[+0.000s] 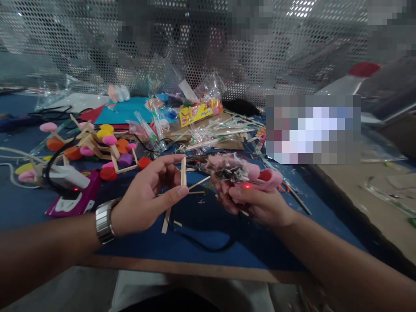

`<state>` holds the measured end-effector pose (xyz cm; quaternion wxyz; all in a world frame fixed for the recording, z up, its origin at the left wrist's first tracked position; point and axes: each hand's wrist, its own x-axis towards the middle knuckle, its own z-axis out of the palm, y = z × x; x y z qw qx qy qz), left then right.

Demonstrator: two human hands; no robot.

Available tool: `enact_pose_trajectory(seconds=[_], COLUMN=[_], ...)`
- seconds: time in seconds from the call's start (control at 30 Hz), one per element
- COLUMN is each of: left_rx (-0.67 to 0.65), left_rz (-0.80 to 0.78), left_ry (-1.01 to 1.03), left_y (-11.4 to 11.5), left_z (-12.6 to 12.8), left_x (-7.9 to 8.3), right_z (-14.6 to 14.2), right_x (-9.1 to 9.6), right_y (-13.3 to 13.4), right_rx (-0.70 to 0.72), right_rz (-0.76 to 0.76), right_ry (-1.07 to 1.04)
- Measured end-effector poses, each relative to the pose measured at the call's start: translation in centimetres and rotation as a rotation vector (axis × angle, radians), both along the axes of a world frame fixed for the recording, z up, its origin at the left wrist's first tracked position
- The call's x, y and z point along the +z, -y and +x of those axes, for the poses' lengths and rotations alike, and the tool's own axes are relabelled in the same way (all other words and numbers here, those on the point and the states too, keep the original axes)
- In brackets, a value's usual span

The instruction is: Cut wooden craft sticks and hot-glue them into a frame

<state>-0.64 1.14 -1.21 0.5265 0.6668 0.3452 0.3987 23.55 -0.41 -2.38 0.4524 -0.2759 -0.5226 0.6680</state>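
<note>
My left hand (143,197), with a metal watch at the wrist, pinches short wooden sticks (183,172) between thumb and index finger. They stand nearly upright, their broad sides together. My right hand (263,203) is wrapped round a pink hot glue gun (268,178), whose red light glows. Ragged, stringy residue covers its front, which points left toward the sticks, with a gap between. A dark cord (208,249) curves over the blue tabletop (260,251) below. Loose wooden sticks (167,220) lie under my hands, partly hidden by them.
Left of my hands sits a stick structure with coloured discs (125,160), beside a purple item (92,190) and a white plug block (69,178). Behind lie plastic wrappers (201,134), a yellow box (199,112) and blue sheets (123,112). Cardboard (341,186) lies right. A perforated metal screen (97,39) stands behind.
</note>
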Motion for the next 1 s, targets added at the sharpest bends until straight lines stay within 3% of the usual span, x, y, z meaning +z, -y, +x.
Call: enact_pose_trajectory(seconds=[0.17, 0.33, 0.57, 1.0], left_rx=[0.01, 0.011, 0.012, 0.004], left_rz=[-0.008, -0.028, 0.006, 0.046], left_ry=[0.02, 0.032, 0.04, 0.016], left_y=[-0.1, -0.1, 0.0, 0.0], left_z=[0.1, 0.0, -0.1, -0.1], left_x=[-0.1, -0.1, 0.5, 0.6], right_z=[0.6, 1.4, 1.8, 1.7], right_x=[0.0, 0.0, -0.5, 0.3], right_y=[-0.2, -0.6, -0.5, -0.4], right_rx=[0.103, 0.064, 0.131, 0.133], right_rz=[0.006, 0.016, 0.106, 0.178], right_ry=[0.071, 0.149, 0.26, 0.282])
